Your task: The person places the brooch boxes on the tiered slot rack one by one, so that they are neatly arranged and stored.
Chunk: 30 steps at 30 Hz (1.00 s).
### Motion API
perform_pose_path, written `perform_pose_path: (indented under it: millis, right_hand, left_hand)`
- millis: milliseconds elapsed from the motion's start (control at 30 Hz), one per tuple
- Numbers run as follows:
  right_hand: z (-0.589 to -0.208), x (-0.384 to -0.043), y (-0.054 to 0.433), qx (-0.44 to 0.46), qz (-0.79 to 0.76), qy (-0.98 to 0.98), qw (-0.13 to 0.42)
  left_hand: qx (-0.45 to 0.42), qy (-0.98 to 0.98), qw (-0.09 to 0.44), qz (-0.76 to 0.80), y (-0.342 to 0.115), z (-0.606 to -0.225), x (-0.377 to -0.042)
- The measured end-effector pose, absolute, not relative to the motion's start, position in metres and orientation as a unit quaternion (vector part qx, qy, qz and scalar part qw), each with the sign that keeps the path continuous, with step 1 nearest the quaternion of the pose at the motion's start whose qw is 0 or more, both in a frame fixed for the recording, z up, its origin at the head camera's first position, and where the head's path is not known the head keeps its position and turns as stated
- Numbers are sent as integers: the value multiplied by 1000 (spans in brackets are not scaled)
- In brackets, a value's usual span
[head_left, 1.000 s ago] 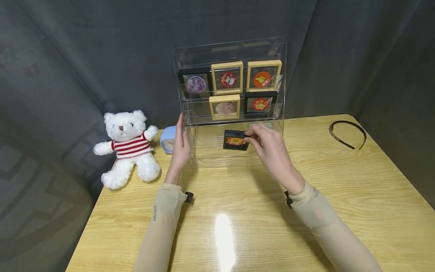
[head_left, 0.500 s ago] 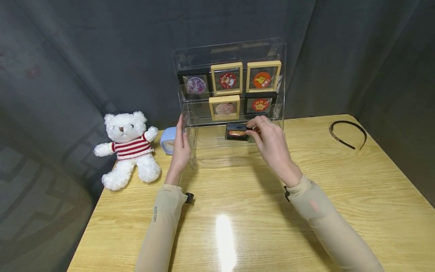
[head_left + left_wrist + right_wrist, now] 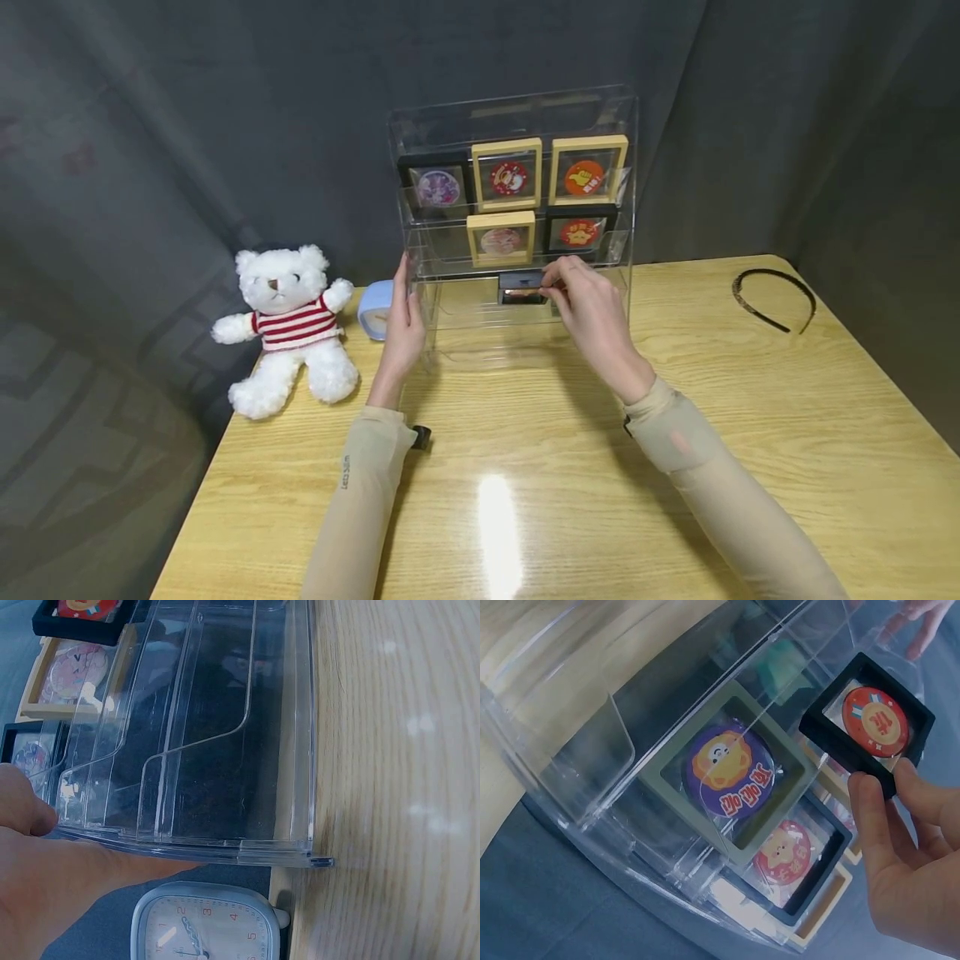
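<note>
My right hand (image 3: 596, 317) pinches one edge of a small black display frame (image 3: 868, 726) between thumb and fingers. A red and orange round badge shows inside it. In the head view the frame is tipped, its top edge towards me, in front of the clear tiered display rack (image 3: 495, 354). My left hand (image 3: 401, 333) holds the rack's left side, thumb at the front edge and straight fingers along the outside. A grey-green frame (image 3: 667, 754) with a purple badge stands in the rack near the held frame, mostly hidden by my right hand in the head view.
Black and yellow frames stand on the upper tiers, among them a yellow frame (image 3: 501, 239) and a black frame (image 3: 435, 157). A light blue clock (image 3: 375, 308) sits left of the rack, beside a white teddy bear (image 3: 285, 325). A headband (image 3: 774, 300) lies at right.
My right hand has raised the black frame slightly and tilted it, so less of its badge shows in the head view. The left hand stays at the rack's side.
</note>
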State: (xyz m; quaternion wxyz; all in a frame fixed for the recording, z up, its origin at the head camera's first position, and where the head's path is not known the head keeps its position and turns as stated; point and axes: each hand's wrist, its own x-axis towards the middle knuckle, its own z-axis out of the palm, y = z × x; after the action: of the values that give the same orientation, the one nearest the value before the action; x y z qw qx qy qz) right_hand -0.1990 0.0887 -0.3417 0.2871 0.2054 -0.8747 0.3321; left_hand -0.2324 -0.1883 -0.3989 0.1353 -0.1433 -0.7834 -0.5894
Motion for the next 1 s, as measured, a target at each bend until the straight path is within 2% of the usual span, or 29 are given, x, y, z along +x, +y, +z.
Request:
perform_pose_path:
  millis: [667, 1000]
  right_hand:
    - [-355, -206, 84, 216, 287, -898, 254]
    - [-365, -214, 81, 233, 248, -904, 257]
  left_hand:
    - [-135, -792, 139, -580, -189, -399, -233]
    - [-136, -792, 139, -579, -188, -399, -233]
